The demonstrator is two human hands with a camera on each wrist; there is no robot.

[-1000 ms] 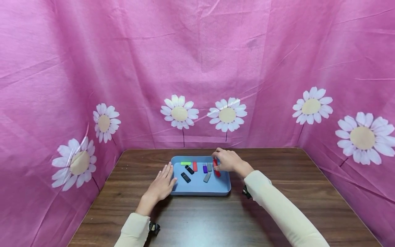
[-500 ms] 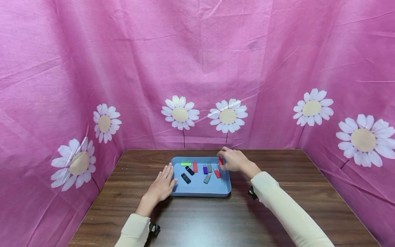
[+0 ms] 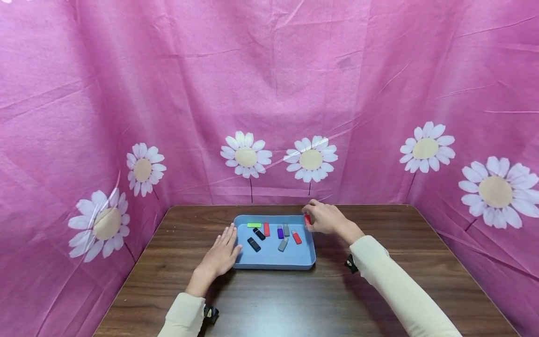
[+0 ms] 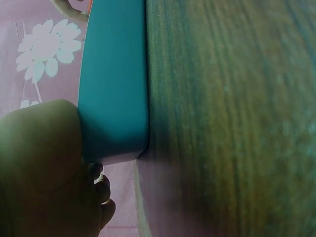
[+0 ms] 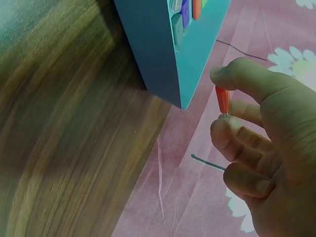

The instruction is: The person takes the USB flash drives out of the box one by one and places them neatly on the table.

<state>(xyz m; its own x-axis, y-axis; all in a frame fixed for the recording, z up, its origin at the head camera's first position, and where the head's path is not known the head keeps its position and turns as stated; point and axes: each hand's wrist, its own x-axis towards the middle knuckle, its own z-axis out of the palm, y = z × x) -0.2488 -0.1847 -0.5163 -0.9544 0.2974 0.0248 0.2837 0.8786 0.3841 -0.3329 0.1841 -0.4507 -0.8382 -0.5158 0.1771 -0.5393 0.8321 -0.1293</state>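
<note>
Between the thumb and fingers of my right hand (image 3: 326, 218), a red USB flash drive (image 5: 223, 100) is pinched by its ends, just above the tray's back right corner. My left hand (image 3: 221, 250) lies with straight fingers along the left rim of the blue tray (image 3: 269, 262), its thumb over the near left edge. Inside the tray lie a green flash drive (image 3: 254, 225), a red one (image 3: 266, 229), a second red one (image 3: 296, 237), a purple one (image 3: 280, 232), two grey ones (image 3: 283, 244) and two black ones (image 3: 254, 244).
The tray stands on a brown wooden table (image 3: 269, 299). Pink cloth (image 3: 269, 93) printed with white daisies hangs behind the table and along both sides. Each wrist wears a small black camera, such as the right one (image 3: 351, 264).
My right hand has carried the red flash drive right, from over the other red one to beyond the tray's right rim. My left hand has stayed in place.
</note>
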